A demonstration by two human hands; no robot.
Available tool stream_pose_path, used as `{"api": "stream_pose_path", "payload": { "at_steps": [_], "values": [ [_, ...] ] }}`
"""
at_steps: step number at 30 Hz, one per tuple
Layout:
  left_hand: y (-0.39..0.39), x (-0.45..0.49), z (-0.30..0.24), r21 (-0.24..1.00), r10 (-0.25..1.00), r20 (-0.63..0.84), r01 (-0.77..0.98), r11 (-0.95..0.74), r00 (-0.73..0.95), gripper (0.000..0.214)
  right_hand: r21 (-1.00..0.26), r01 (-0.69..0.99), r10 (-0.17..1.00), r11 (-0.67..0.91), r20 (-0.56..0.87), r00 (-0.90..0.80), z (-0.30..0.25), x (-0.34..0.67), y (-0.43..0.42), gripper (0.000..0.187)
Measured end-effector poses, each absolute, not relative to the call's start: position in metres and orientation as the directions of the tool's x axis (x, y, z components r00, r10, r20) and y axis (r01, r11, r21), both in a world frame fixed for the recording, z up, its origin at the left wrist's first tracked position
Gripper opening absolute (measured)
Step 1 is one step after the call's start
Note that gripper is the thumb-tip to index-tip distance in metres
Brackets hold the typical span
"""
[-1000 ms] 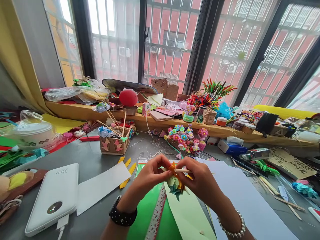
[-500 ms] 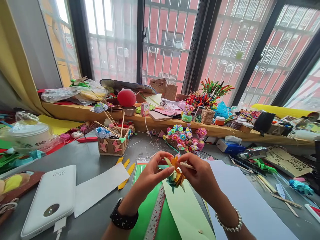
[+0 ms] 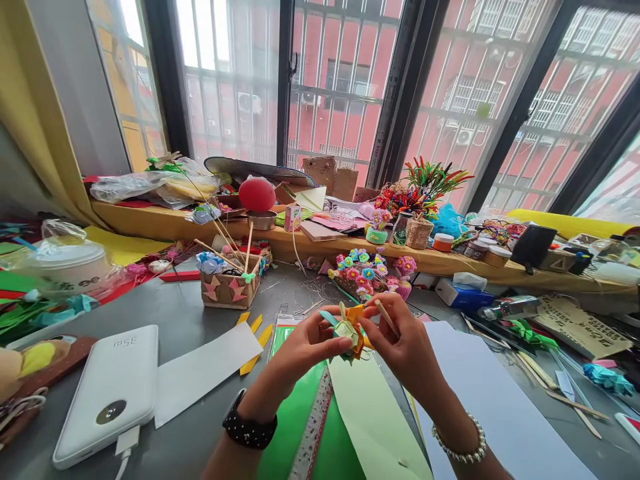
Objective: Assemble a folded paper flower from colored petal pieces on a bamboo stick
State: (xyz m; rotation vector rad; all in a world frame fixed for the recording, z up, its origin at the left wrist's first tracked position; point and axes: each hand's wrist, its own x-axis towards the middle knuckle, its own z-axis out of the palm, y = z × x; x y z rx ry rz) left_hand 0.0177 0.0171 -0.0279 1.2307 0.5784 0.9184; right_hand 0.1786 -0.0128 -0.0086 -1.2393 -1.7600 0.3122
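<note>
Directly beyond the fingers (image 3: 333, 346), a bunch of multicoloured flowers (image 3: 367, 272) obstructs passage. Far left, a brown rectangular box (image 3: 230, 293) obstructs; between, grey surface (image 3: 279, 300) with thin scraps permits passage.

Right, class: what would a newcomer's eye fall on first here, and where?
Probably the red ball, above a metal bowl on the ledge. Next, the orange, green and blue paper piece in the left hand, the right hand close beside it. Then the colourful flowers, on the desk beyond the hands.
</note>
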Motion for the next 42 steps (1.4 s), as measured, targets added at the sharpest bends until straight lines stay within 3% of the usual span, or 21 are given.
{"api": "stream_pose_path", "payload": {
  "at_steps": [3,5,12,21,42],
  "values": [
    [0.0193,0.0169,-0.0297,0.974,0.836,0.12,-0.226,0.004,0.535,0.045,-0.617,0.615,0.836,0.492,0.532,-0.136,-0.0074,0.1802,-0.0131,0.028],
    [0.0209,0.0161,-0.0318,0.982,0.836,0.142,-0.179,-0.054,0.529,0.045,-0.589,0.619,0.825,0.519,0.535,-0.183,-0.0067,0.1809,-0.0131,0.021],
    [0.0218,0.0142,-0.0364,0.962,0.806,0.272,-0.155,-0.223,0.525,0.059,-0.681,0.596,0.882,0.425,0.461,-0.103,-0.0048,0.1839,-0.0116,0.019],
    [0.0178,0.0172,-0.0304,0.954,0.799,0.298,-0.131,-0.271,0.522,0.048,-0.699,0.598,0.903,0.392,0.418,-0.104,-0.0022,0.1865,-0.0142,0.02],
    [0.0133,0.0187,-0.0271,0.926,0.827,0.284,0.084,-0.367,0.485,0.051,-0.709,0.602,0.916,0.366,0.388,-0.1,-0.0023,0.1874,-0.0147,0.014]
  ]
}}
